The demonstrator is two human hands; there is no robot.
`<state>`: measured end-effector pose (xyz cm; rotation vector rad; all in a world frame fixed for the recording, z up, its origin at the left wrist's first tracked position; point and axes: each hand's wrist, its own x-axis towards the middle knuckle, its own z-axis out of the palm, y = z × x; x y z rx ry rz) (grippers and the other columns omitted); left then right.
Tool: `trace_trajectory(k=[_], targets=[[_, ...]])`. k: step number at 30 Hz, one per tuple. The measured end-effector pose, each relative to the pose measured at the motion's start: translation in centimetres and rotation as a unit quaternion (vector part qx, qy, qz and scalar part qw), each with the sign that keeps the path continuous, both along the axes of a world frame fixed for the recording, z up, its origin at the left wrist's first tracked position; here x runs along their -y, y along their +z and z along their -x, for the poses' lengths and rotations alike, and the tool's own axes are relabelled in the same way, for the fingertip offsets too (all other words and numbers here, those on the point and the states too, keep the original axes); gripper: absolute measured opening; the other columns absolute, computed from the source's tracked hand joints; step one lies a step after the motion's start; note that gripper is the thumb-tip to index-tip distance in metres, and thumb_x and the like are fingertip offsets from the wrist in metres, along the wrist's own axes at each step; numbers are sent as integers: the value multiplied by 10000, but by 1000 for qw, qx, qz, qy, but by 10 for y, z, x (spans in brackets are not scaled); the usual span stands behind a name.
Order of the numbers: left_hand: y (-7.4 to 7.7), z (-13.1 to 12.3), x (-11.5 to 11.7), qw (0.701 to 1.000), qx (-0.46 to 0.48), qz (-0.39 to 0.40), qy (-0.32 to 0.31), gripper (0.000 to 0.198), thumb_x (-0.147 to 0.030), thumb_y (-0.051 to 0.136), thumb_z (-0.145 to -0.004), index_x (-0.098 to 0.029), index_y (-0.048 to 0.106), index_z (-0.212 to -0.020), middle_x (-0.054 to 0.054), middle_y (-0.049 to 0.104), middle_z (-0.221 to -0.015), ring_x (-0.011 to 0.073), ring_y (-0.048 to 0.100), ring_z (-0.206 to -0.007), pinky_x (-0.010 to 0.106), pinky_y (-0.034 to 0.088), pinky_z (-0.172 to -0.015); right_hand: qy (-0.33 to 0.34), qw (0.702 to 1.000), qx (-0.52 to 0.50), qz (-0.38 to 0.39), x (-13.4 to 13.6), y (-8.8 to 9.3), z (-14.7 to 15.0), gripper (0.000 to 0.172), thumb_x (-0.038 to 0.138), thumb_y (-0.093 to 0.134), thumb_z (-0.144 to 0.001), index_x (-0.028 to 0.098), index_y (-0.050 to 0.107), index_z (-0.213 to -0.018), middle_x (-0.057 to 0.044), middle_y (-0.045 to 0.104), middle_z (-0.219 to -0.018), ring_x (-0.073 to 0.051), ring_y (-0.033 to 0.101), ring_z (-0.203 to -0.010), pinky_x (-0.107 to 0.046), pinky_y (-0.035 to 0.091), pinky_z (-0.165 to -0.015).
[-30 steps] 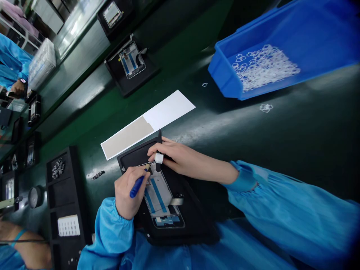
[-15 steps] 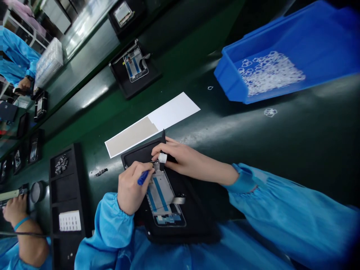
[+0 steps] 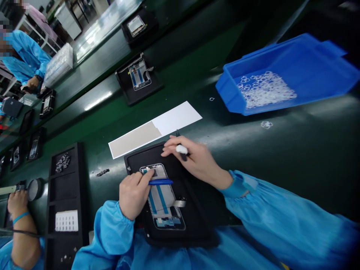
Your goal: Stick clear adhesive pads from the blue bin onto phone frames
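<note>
A phone frame (image 3: 168,198) with two blue strips lies in a black tray (image 3: 194,221) before me. A flex cable (image 3: 179,203) sticks out from the frame's right side. My left hand (image 3: 133,193) is closed on a slim blue stick-like tool (image 3: 163,182), its fingers at the frame's upper left. Above the tray's upper right edge, my right hand (image 3: 198,159) grips a dark tool, which looks like tweezers, with a white wrapped part (image 3: 182,149). Its dark tip points away from me, clear of the frame.
Beyond the tray lies a white card (image 3: 180,116) with a beige part. A blue bin (image 3: 229,90) of small white outlines stands at the right. To the left is a compartment tray (image 3: 63,187) of small parts. A co-worker's hand (image 3: 17,204) is at far left.
My right hand has drawn back from the frame's top, up and to the right, with its tool. In my left hand the blue tool has swung to point right across the frame.
</note>
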<state>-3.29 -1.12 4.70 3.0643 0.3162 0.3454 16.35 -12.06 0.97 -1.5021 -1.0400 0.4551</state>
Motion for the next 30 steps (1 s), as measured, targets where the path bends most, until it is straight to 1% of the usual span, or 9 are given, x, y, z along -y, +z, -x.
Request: trace_trajectory(k=[3, 7, 11, 15, 17, 20, 22, 26, 30], targets=[[-9, -2, 2, 998, -23, -60, -19, 319, -123, 475, -936, -160, 612, -1222, 5, 567, -698, 168, 551, -590, 294, 427, -531, -87, 994, -58, 1, 3, -1, -1, 308, 428, 432, -994, 239, 628, -1138, 2, 629, -691, -174, 629, -625, -346, 550, -681], [-10, -5, 2, 994, -59, -83, -28, 372, -79, 482, -907, -144, 580, -1260, 2, 577, -712, 164, 562, -585, 298, 428, -516, -119, 988, -96, -3, 1, -4, -2, 427, 529, 429, -978, 238, 644, -1204, -24, 621, -763, -157, 616, -623, -326, 565, -627], [-1, -12, 3, 987, -140, -79, -29, 360, -93, 551, -891, -130, 577, -1247, 8, 633, -763, 166, 618, -627, 293, 465, -526, -136, 973, -184, -31, -6, -5, -3, 432, 568, 480, -944, 223, 657, -1133, -54, 671, -851, -151, 644, -647, -276, 576, -530], [8, -17, -1, 977, -207, -46, -36, 351, -164, 606, -897, -146, 585, -1247, 28, 689, -860, 171, 668, -682, 284, 502, -565, -176, 955, -234, -54, -11, -3, -11, 362, 564, 613, -868, 228, 658, -994, -42, 691, -848, -152, 667, -664, -249, 582, -494], [10, -20, -8, 974, -224, -20, -32, 343, -204, 591, -917, -195, 589, -1259, 13, 687, -852, 170, 677, -677, 276, 502, -560, -181, 955, -227, -58, -14, -2, -20, 337, 536, 696, -808, 226, 661, -936, -33, 693, -830, -158, 675, -663, -251, 585, -489], [11, -36, -23, 979, -204, 14, -1, 311, -296, 472, -988, -286, 582, -1279, 9, 684, -920, 168, 693, -737, 260, 501, -560, -166, 966, -194, -35, -24, 1, -36, 333, 515, 743, -748, 210, 666, -856, -19, 676, -718, -174, 678, -616, -262, 578, -473], [11, -56, -32, 984, -177, 18, 26, 351, -376, 415, -1009, -308, 546, -1328, 35, 674, -1078, 183, 702, -829, 271, 524, -597, -150, 975, -163, 2, -34, 2, -45, 336, 523, 726, -743, 198, 654, -793, -15, 658, -629, -185, 669, -562, -273, 564, -457], [8, -95, -43, 981, -187, 9, 48, 449, -505, 480, -958, -324, 516, -1367, 76, 519, -1421, 242, 704, -941, 345, 578, -710, -154, 980, -101, 77, -52, -2, -57, 276, 470, 678, -766, 200, 630, -737, -34, 682, -601, -218, 692, -579, -299, 563, -497], [0, -106, -46, 975, -219, 14, 32, 473, -545, 471, -944, -310, 543, -1348, 89, 458, -1493, 279, 701, -984, 402, 591, -781, -167, 978, -79, 95, -59, -8, -61, 209, 399, 696, -746, 210, 613, -720, -42, 706, -616, -247, 714, -618, -317, 557, -527]])
